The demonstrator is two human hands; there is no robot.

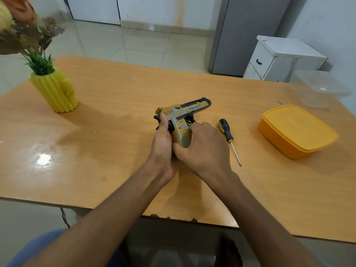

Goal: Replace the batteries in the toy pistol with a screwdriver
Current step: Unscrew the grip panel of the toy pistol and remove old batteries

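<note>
— Progress so far?
— Little shows. Both hands grip the toy pistol (183, 120) over the table (115, 122): left hand (162, 145) wrapped round the grip's back, right hand (204, 149) clamped on its front.
— Screwdriver?
— The screwdriver (229, 140) lies untouched just beside the right hand. No batteries visible; unscrewing and swapping probably remain.

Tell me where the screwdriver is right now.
In the head view, the screwdriver lies untouched on the table, just right of the right hand, between it and the orange lidded container.
</note>
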